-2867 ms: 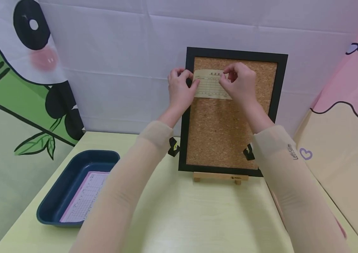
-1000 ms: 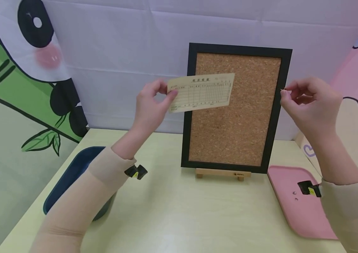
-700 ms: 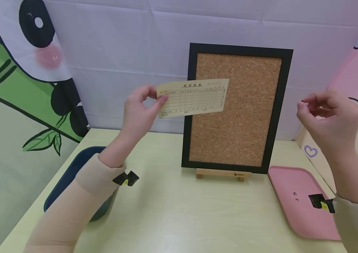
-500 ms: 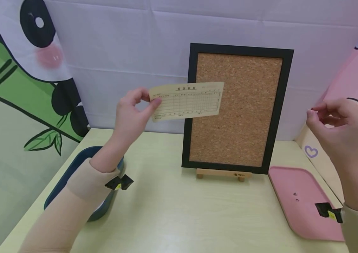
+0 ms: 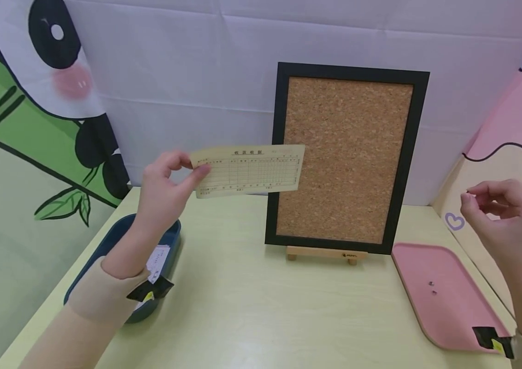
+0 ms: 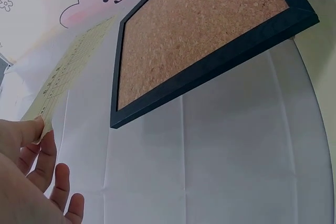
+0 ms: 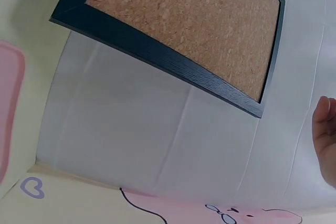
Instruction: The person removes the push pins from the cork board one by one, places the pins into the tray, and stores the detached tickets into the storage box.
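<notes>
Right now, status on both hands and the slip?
Left hand pinches paper slip, clear of cork board. Right hand pinched above pink tray; contents unclear.

On the bench (image 5: 251,307), the cork board (image 5: 347,159) stands far centre, one tray (image 5: 104,256) left, another tray (image 5: 445,302) right.

Head camera looks forward and down from above the table (image 5: 251,307), facing the upright cork board (image 5: 346,159) squarely at middling range. Both wrist cameras look steeply upward from low down — left from the board's left, right from its right. All three views share the cork board (image 6: 199,30) (image 7: 184,19).
</notes>
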### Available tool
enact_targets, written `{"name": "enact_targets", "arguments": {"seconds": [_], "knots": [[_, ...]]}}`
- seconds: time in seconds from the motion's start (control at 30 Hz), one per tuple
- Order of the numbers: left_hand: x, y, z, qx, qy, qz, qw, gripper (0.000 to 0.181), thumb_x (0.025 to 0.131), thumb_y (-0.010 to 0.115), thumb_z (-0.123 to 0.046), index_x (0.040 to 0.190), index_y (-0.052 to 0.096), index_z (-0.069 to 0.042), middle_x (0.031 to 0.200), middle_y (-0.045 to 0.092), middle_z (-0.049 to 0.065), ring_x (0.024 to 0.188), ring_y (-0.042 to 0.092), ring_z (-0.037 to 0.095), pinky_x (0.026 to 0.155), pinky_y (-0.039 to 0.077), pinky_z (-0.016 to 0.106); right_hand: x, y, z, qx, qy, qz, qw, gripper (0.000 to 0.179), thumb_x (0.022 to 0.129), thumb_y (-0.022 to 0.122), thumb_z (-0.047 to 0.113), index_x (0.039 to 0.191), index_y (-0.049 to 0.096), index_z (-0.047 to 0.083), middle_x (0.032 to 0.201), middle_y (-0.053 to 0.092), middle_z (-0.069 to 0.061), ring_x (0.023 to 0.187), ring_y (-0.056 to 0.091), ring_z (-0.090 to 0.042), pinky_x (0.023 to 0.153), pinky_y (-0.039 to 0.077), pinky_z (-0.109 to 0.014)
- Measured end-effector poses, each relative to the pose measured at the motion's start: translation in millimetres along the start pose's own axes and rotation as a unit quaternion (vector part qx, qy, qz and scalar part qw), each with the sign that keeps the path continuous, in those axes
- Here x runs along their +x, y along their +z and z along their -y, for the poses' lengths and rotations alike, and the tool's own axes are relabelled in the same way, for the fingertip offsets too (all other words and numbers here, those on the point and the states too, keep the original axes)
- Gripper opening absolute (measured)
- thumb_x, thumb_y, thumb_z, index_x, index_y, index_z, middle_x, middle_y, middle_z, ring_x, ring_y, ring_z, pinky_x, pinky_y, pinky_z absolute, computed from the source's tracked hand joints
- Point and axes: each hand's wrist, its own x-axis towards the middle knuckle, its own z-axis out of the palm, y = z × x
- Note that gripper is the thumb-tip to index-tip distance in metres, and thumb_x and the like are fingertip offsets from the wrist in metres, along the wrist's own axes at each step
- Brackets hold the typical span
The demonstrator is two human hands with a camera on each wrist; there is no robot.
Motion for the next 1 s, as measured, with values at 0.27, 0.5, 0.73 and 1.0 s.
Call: {"name": "enact_targets", "arguments": {"seconds": [0.27, 0.5, 0.73, 1.0], "knots": [[-12.7, -18.8, 18.3, 0.050, -0.016, -0.024, 0.9983, 0.025, 0.079, 0.066, -0.033, 0.089, 0.063, -0.011, 0.093, 0.058, -0.001, 0.092, 0.041, 0.007, 0.081, 0.029, 0.038, -15.9, -8.7, -13.2, 0.024, 0.022, 0.013, 0.9994, 0.009, 0.065, 0.061, -0.015, 0.074, 0.057, -0.017, 0.070, 0.058, 0.010, 0.059, 0.048, -0.001, 0.060, 0.042, -0.006], [-21.1, -40.5, 31.9, 0.087, -0.038, -0.043, 0.9945, 0.024, 0.078, 0.067, -0.031, 0.089, 0.066, -0.010, 0.087, 0.059, -0.012, 0.091, 0.040, 0.003, 0.079, 0.026, 0.035, -32.9, -12.9, -25.8, 0.031, 0.041, 0.033, 0.9982, 0.009, 0.065, 0.061, -0.016, 0.073, 0.060, -0.013, 0.066, 0.057, 0.006, 0.057, 0.048, -0.002, 0.059, 0.043, -0.006], [-30.5, -63.6, 50.9, 0.136, -0.053, -0.064, 0.9872, 0.024, 0.078, 0.068, -0.030, 0.086, 0.066, -0.007, 0.080, 0.053, -0.017, 0.082, 0.039, 0.000, 0.068, 0.025, 0.027, -48.5, -15.8, -39.4, -0.005, 0.057, 0.066, 0.9961, 0.013, 0.065, 0.062, -0.016, 0.074, 0.062, -0.007, 0.065, 0.055, 0.008, 0.059, 0.049, 0.000, 0.061, 0.044, -0.006], [-36.3, -87.9, 76.2, 0.195, -0.091, -0.060, 0.9749, 0.030, 0.077, 0.067, -0.036, 0.086, 0.065, -0.007, 0.081, 0.049, -0.018, 0.081, 0.035, 0.001, 0.068, 0.024, 0.029, -66.6, -18.9, -57.7, -0.034, 0.117, 0.083, 0.9892, 0.015, 0.065, 0.064, -0.015, 0.077, 0.063, -0.005, 0.065, 0.054, 0.011, 0.061, 0.050, 0.002, 0.062, 0.043, -0.005]]}}
